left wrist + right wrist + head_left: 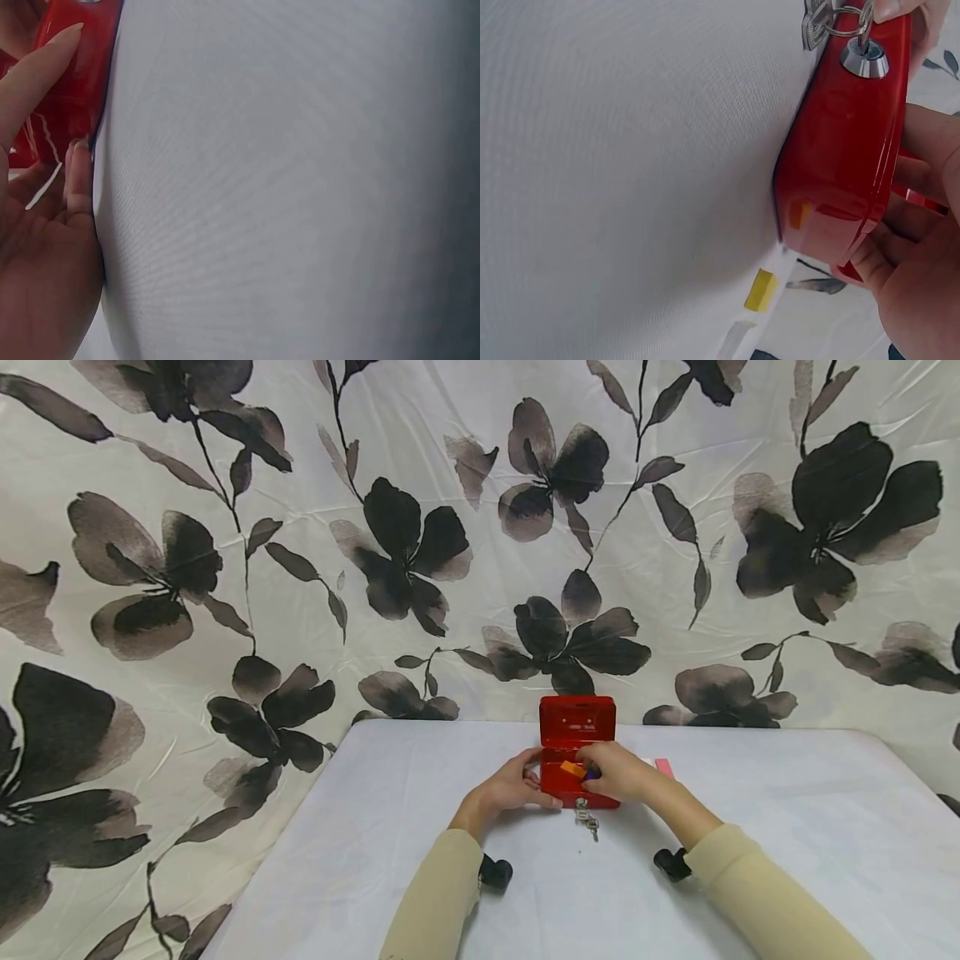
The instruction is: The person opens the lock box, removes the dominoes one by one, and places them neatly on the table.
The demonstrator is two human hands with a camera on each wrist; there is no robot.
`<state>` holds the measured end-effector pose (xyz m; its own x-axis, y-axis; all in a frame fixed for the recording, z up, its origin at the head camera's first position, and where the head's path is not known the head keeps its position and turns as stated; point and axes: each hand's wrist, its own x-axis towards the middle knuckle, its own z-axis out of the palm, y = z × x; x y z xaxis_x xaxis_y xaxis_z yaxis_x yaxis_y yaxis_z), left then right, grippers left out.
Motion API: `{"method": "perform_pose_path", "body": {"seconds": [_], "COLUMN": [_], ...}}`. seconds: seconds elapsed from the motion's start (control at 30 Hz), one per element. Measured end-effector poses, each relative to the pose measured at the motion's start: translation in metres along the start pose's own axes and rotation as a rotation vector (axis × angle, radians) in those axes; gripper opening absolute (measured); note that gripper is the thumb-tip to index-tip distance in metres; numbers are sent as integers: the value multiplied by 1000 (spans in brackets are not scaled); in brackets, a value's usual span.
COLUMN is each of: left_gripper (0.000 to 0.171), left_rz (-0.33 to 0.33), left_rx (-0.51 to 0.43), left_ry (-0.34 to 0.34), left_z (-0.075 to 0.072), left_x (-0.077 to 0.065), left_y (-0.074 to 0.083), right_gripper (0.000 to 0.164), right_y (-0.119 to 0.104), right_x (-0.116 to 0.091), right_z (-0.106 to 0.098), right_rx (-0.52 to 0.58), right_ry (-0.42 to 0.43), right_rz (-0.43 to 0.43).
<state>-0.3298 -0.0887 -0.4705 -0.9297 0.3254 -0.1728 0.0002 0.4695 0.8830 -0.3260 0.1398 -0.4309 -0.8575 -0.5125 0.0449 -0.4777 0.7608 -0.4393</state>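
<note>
A red cash box (580, 793) stands on the table with its lid (577, 720) raised. Keys (587, 818) hang from the lock on its front. My left hand (512, 782) grips the box's left side, thumb on the front wall and fingers along the side. Over the right rim, my right hand (617, 770) reaches inside with bent fingers. An orange block (573, 769) lies by its fingertips, and a small dark blue piece (592, 772) shows between thumb and fingers. Whether they pinch it is unclear. In the right wrist view the box wall hides those fingertips.
Just right of the box lies a pink piece (664, 767), partly behind my right hand. The right wrist view shows a yellow block (761, 290) and a whitish piece (737, 339) on the white tabletop (375, 827). A floral cloth (480, 568) hangs behind the table.
</note>
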Motion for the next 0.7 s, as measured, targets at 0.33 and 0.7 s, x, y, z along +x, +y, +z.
{"method": "perform_pose_path", "body": {"seconds": [0.33, 0.7], "left_gripper": [98, 97], "left_rz": [9, 11], "left_rx": [-15, -14], "left_ry": [-13, -19], "left_z": [-1, 0], "left_x": [3, 4], "left_y": [-2, -2], "right_gripper": [43, 36], "right_y": [-2, -3], "right_x": [2, 5], "right_z": [2, 2], "right_rx": [-18, -6], "right_ry": [5, 3], "right_rz": [21, -1]}}
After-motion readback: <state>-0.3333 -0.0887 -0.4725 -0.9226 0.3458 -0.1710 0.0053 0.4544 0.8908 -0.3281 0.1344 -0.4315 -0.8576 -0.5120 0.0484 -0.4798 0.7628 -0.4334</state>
